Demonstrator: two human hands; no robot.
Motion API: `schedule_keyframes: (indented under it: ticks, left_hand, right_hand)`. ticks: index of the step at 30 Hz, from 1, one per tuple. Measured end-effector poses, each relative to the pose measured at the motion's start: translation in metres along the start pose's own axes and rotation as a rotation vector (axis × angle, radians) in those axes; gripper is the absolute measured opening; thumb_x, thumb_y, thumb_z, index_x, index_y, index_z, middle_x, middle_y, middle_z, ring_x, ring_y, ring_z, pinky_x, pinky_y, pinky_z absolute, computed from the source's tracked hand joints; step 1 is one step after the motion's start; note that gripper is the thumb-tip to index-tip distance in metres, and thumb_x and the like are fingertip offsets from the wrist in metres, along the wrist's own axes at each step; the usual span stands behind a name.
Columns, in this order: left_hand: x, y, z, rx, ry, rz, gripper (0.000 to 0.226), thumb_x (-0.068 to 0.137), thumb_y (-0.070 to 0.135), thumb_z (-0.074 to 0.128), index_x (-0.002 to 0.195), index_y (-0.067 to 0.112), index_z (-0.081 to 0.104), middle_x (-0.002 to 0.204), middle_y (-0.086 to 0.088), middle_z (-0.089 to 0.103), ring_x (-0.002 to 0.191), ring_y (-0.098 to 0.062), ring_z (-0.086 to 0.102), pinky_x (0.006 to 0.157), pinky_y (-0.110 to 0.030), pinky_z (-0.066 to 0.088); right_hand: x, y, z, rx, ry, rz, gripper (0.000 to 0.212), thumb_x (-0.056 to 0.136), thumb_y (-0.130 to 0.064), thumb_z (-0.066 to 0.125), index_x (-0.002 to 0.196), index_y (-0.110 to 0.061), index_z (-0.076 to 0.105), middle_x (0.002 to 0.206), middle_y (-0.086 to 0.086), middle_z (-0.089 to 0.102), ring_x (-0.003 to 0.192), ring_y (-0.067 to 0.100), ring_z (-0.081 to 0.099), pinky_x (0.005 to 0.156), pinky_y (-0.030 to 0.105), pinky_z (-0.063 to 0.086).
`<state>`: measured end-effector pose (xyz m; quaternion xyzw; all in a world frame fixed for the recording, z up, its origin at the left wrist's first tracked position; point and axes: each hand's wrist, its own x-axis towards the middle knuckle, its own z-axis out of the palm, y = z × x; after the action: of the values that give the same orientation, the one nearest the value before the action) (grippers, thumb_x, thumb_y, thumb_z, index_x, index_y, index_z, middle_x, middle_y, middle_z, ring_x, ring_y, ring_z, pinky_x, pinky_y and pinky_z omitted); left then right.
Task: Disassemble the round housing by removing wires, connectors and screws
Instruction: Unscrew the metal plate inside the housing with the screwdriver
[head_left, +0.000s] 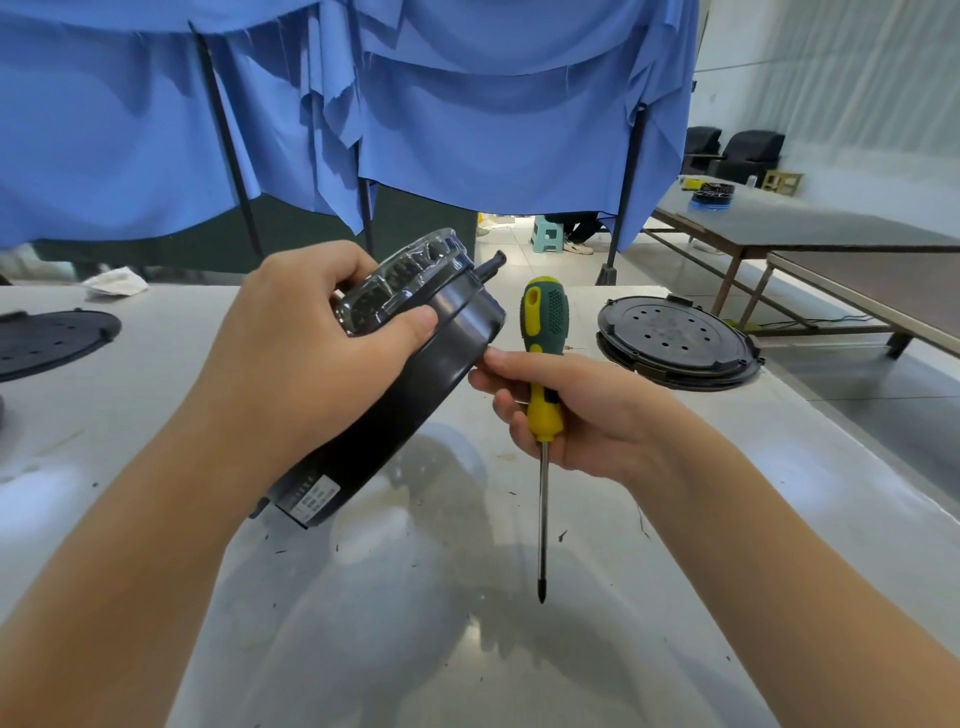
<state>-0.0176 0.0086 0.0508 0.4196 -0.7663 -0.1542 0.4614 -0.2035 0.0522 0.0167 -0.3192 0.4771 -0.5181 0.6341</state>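
The left hand (291, 358) gripped the round housing (415, 374), fingers curled over its clear top rim and thumb pressed on the side wall, holding it tilted above the table (727, 519). The housing was dark, with a clear plastic cover over its upper face and a white label near its lower edge; a short black stub stuck out from its far side. Whether its lower edge touched the table could not be told.

The right hand (587, 410) held a screwdriver (543, 364) by its green and yellow handle, fingers wrapped round the lower handle, shaft pointing down toward the person and tip hanging above the table. The right thumb lay just beside the housing's wall, perhaps touching it.

On the table to the right lay a black disc (678, 340) with small holes. Another dark disc (52, 343) lay at the left edge, and a white rag (117, 283) beyond it. Blue cloth (467, 114) hung behind the table
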Motion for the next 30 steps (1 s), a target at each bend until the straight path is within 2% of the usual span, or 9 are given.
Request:
schedule_keyframes:
  ticks: [3,7,9,11,15,22,27,30]
  left_hand:
    - [0.0003,-0.0001,-0.0004,-0.002,-0.005,0.002,0.025,0.073,0.044,0.074,0.074,0.021,0.063,0.061,0.008,0.062,0.063,-0.007,0.058,0.061,-0.028,0.047]
    - [0.0004,-0.0002,-0.0006,-0.005,-0.008,0.003,0.026,0.072,0.044,0.074,0.075,0.021,0.063,0.061,0.007,0.063,0.066,-0.006,0.058,0.062,-0.028,0.048]
    - [0.0003,0.0000,-0.0005,-0.002,-0.007,0.001,0.026,0.073,0.045,0.073,0.075,0.021,0.063,0.061,0.008,0.063,0.064,-0.007,0.059,0.062,-0.027,0.048]
    - [0.0003,0.0001,-0.0006,0.001,-0.004,-0.001,0.026,0.073,0.045,0.073,0.075,0.021,0.063,0.062,0.009,0.063,0.062,-0.008,0.060,0.063,-0.028,0.049]
    - [0.0001,0.0006,-0.0010,0.002,-0.008,-0.001,0.025,0.073,0.045,0.073,0.075,0.022,0.062,0.063,0.013,0.063,0.063,-0.006,0.060,0.060,-0.025,0.047]
    - [0.0002,0.0002,-0.0016,0.011,-0.023,-0.008,0.025,0.074,0.046,0.072,0.076,0.023,0.062,0.063,0.012,0.063,0.065,-0.004,0.059,0.058,-0.024,0.046]
    - [0.0013,-0.0001,-0.0033,0.004,-0.026,-0.015,0.025,0.074,0.046,0.072,0.077,0.023,0.063,0.064,0.011,0.063,0.065,-0.004,0.059,0.060,-0.025,0.048]
    - [0.0011,0.0008,-0.0034,0.004,-0.025,-0.013,0.026,0.074,0.045,0.072,0.077,0.022,0.062,0.064,0.009,0.063,0.063,-0.006,0.060,0.063,-0.027,0.048]
  right_hand:
    - [0.0002,0.0015,-0.0001,0.004,0.008,-0.027,0.012,0.061,-0.019,0.076,0.070,-0.011,0.074,0.080,0.002,0.073,0.053,0.005,0.061,0.045,0.016,0.050]
    - [0.0002,0.0028,0.0004,-0.006,0.016,-0.056,0.010,0.061,-0.020,0.076,0.068,-0.013,0.074,0.081,0.003,0.074,0.053,0.005,0.061,0.047,0.017,0.051]
    - [0.0002,0.0031,0.0004,-0.029,0.029,-0.083,0.019,0.062,-0.021,0.076,0.078,-0.011,0.071,0.081,0.002,0.074,0.054,0.005,0.062,0.048,0.017,0.051]
    - [0.0001,0.0036,-0.0005,-0.097,0.056,-0.129,0.022,0.068,-0.021,0.076,0.087,-0.011,0.069,0.084,0.001,0.075,0.056,0.005,0.063,0.050,0.017,0.050]
    - [-0.0008,0.0042,-0.0008,-0.198,0.107,-0.205,0.011,0.083,-0.019,0.072,0.091,-0.011,0.070,0.086,0.001,0.076,0.059,0.004,0.065,0.053,0.018,0.051]
    - [-0.0012,0.0059,0.0025,-0.257,0.135,-0.245,0.010,0.084,-0.022,0.071,0.088,-0.014,0.070,0.084,-0.002,0.076,0.061,0.002,0.066,0.055,0.017,0.051]
    - [-0.0008,0.0075,0.0045,-0.418,0.211,-0.476,0.008,0.085,-0.017,0.070,0.077,-0.017,0.070,0.076,-0.004,0.075,0.058,0.004,0.065,0.055,0.017,0.052]
    - [-0.0016,0.0088,0.0041,-0.450,0.210,-0.554,0.008,0.086,-0.015,0.068,0.078,-0.016,0.070,0.075,-0.004,0.075,0.056,0.006,0.065,0.055,0.018,0.053]
